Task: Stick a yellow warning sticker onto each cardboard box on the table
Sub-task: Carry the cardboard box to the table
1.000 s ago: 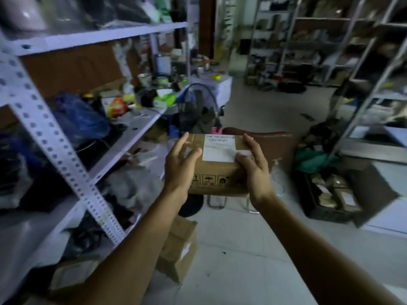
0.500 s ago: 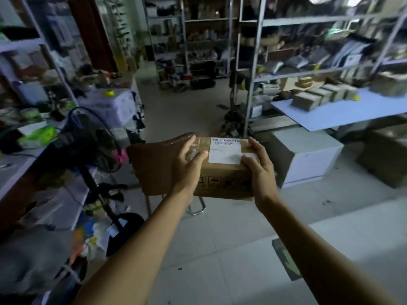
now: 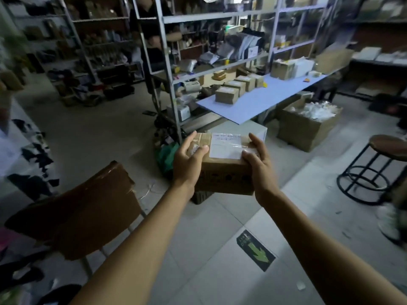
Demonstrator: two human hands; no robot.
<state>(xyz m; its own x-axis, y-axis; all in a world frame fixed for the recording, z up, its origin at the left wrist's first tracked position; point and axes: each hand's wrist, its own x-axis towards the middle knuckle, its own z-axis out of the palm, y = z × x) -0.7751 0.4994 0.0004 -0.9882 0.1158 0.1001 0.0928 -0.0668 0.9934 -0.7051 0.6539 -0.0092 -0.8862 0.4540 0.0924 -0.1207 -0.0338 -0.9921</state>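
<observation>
I hold a small cardboard box [image 3: 224, 175] with a white shipping label on top, out in front of me above the floor. My left hand [image 3: 189, 161] grips its left end and my right hand [image 3: 257, 166] grips its right end. Farther ahead stands a long blue-topped table [image 3: 253, 104] with a row of several similar cardboard boxes [image 3: 226, 95] along its left side. A small yellow item [image 3: 306, 79] lies on the far part of the table; I cannot tell if it is a sticker.
A brown chair [image 3: 88, 208] stands at my lower left. A metal shelf rack [image 3: 167, 69] rises left of the table. A large open carton [image 3: 308, 124] sits on the floor under the table's right. A black stool [image 3: 378, 168] is at the right.
My view has swung right from the cluttered shelves towards the blue table, which now lies ahead. Both hands keep the same hold on the box.
</observation>
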